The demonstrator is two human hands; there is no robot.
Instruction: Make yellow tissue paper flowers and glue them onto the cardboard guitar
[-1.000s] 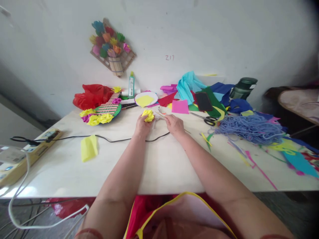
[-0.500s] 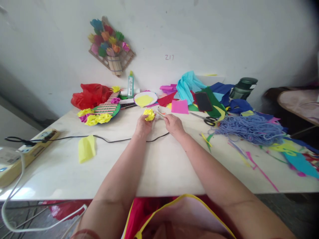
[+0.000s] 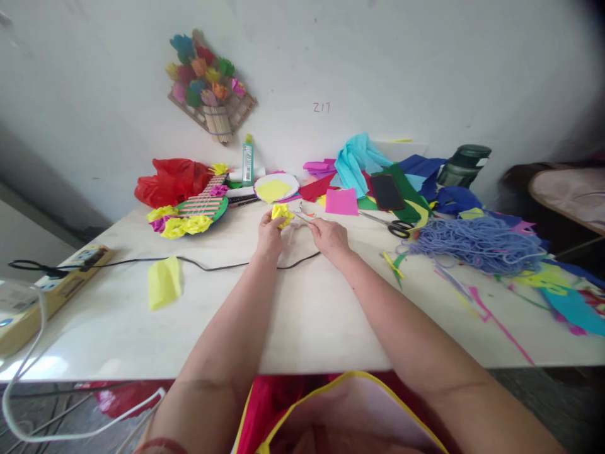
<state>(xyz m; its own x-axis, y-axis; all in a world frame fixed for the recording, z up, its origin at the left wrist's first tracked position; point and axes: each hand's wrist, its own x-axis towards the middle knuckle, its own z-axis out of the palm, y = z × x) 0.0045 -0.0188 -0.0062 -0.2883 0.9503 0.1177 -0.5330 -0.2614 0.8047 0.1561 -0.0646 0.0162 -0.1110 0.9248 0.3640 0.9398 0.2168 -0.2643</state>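
Pinched in my left hand [image 3: 270, 236] is a yellow crepe-paper flower [image 3: 282, 215], held a little above the tabletop. My right hand [image 3: 329, 237] grips a thin wooden stick [image 3: 302, 219], its tip pointing left and close beside the flower. Whether the tip touches the petals is too small to tell. Beyond the hands lies a white paper disc with a yellow sheet [image 3: 273, 190] on it. To the left is a round green craft piece with pale stick strips [image 3: 202, 207], edged by yellow paper flowers [image 3: 186, 226].
A power strip [image 3: 66, 293] and a black cable [image 3: 208, 270] cross the left side, near a loose yellow sheet [image 3: 165, 282]. At right lie scissors [image 3: 398, 228], a phone [image 3: 386, 192], blue yarn [image 3: 477, 246] and paper scraps. A glue bottle [image 3: 247, 162] stands behind.
My left hand has turned the yellow flower slightly and shifted it a touch left. The stick in my right hand still points at it, with the right hand nearly in place.
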